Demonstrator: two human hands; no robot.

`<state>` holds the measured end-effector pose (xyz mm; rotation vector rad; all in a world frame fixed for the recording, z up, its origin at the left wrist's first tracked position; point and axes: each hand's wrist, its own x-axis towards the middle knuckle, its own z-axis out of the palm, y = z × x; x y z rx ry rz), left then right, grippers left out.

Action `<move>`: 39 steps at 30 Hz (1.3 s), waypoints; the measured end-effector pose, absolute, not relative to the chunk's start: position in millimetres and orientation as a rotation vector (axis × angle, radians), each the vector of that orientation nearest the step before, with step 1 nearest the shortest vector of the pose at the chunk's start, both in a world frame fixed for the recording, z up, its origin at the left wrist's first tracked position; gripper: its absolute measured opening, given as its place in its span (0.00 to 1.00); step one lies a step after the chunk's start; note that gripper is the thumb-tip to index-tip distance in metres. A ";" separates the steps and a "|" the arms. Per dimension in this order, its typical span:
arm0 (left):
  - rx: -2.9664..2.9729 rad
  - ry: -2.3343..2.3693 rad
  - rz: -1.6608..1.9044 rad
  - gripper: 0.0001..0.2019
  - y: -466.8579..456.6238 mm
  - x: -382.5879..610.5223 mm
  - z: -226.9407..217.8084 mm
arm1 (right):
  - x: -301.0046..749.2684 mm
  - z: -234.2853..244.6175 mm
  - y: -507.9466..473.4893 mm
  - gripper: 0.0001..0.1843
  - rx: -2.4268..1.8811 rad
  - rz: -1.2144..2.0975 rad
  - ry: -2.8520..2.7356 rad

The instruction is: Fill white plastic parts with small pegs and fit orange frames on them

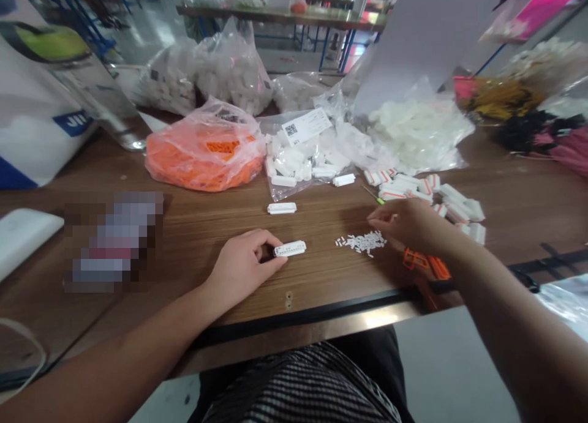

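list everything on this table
wood-grain table: one, brown, under everything
white-filled plastic bags: several, white, far back
orange-filled plastic bag: one, orange, back left
clear bag of white plastic parts: one, white, back centre
red-striped white parts: many, white and red, right
loose white strip: one, white, centre
small white pieces: one pile, white, between the hands
orange-handled tool: one, orange, near edge
blurred object: one, colour unclear, left
held white strip: one, white, in left hand
left hand: pinching the held white strip
right hand: just above the small white pieces
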<state>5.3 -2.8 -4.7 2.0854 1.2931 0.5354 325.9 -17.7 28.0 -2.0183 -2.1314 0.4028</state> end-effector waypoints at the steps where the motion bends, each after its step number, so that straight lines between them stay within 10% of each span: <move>1: 2.085 1.294 0.531 0.05 -2.7 5.3 -5.1 | 335.1 29.6 -17.9 0.09 -2.084 0.417 -2.123; 11: 2.086 1.288 0.526 0.05 -2.4 6.2 -1.7 | 297.5 28.4 -23.5 0.10 -1.671 0.636 -2.247; 29: 2.067 1.298 0.524 0.05 -3.5 6.3 -2.3 | 274.1 32.0 -15.3 0.13 -1.571 -0.046 -2.873; 39: 2.069 1.304 0.525 0.05 -3.3 8.5 -3.2 | 294.1 16.2 -3.6 0.08 -1.580 0.830 -2.234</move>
